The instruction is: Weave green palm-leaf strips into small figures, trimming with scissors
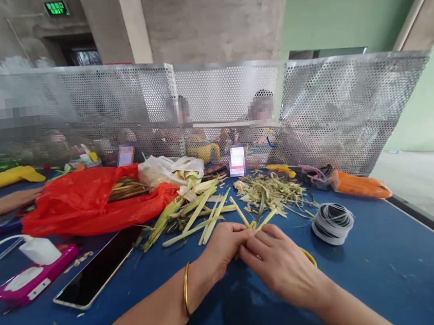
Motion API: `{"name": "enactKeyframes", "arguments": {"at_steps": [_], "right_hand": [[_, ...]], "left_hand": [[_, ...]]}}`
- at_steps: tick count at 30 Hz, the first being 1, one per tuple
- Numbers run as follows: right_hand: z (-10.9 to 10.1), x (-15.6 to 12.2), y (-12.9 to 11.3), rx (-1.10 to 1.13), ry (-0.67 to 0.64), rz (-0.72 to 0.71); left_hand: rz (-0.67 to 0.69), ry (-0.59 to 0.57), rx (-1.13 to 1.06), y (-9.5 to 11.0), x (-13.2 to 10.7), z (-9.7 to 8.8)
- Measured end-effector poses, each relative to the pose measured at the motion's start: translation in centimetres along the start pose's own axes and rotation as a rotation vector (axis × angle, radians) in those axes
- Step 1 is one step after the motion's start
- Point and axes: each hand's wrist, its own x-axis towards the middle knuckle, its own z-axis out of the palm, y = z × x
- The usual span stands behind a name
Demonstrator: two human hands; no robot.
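My left hand (225, 243) and my right hand (270, 254) meet at the middle of the blue table, fingers pinched together. Between them are pale green-yellow plant strips (262, 220), their ends sticking up in a V above my fingertips. The lower part of the strips is hidden by my hands. Just beyond lie more loose strips (207, 216), and to their right a heap of shredded plant scraps (274, 191). Part of a yellow curved thing (308, 256) shows beside my right wrist.
A red plastic bag (77, 203), a dark-screened tablet or phone (100, 270) and a magenta power strip (39, 277) are at left. At right are a spool of cord (332, 222) and an orange packet (360, 184). A perforated metal screen (125, 97) stands behind. Another person's arm (8, 205) reaches in from the left.
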Motion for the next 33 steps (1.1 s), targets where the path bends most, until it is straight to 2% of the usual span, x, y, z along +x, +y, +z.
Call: {"name": "enactKeyframes", "arguments": {"at_steps": [4, 9, 14, 16, 20, 23, 29, 31, 33], "right_hand": [[1.5, 0.1, -0.6, -0.134, -0.081, -0.029], [2.5, -0.3, -0.4, -0.193, -0.053, -0.042], [2.4, -0.4, -0.2, -0.147, 0.061, 0.071], [2.0, -0.3, -0.2, -0.132, 0.092, 0.074], [1.2, -0.2, -0.7, -0.063, 0.133, -0.021], [1.2, -0.3, -1.2, -0.02, 0.184, -0.086], [1.2, -0.4, -1.5, 0.023, 0.192, -0.125], [0.9, -0.3, -1.2, 0.06, 0.181, -0.101], [0.8, -0.3, -0.7, 0.071, 0.206, 0.02]], "left_hand": [[-0.066, 0.038, -0.063, -0.8, 0.4, 0.2], [-0.063, 0.034, -0.069, -0.3, 0.3, 0.0], [-0.108, -0.138, -0.159, 1.2, -0.4, -0.2], [-0.107, -0.161, -0.186, 1.5, -0.4, -0.3], [-0.061, -0.077, -0.188, 1.4, -0.3, -0.3], [-0.08, -0.013, -0.201, 1.3, -0.4, -0.3], [-0.06, 0.02, -0.212, 1.4, -0.4, -0.2], [-0.078, 0.04, -0.202, 1.6, -0.3, -0.3], [-0.07, 0.054, -0.208, 1.9, -0.4, -0.4]]}}
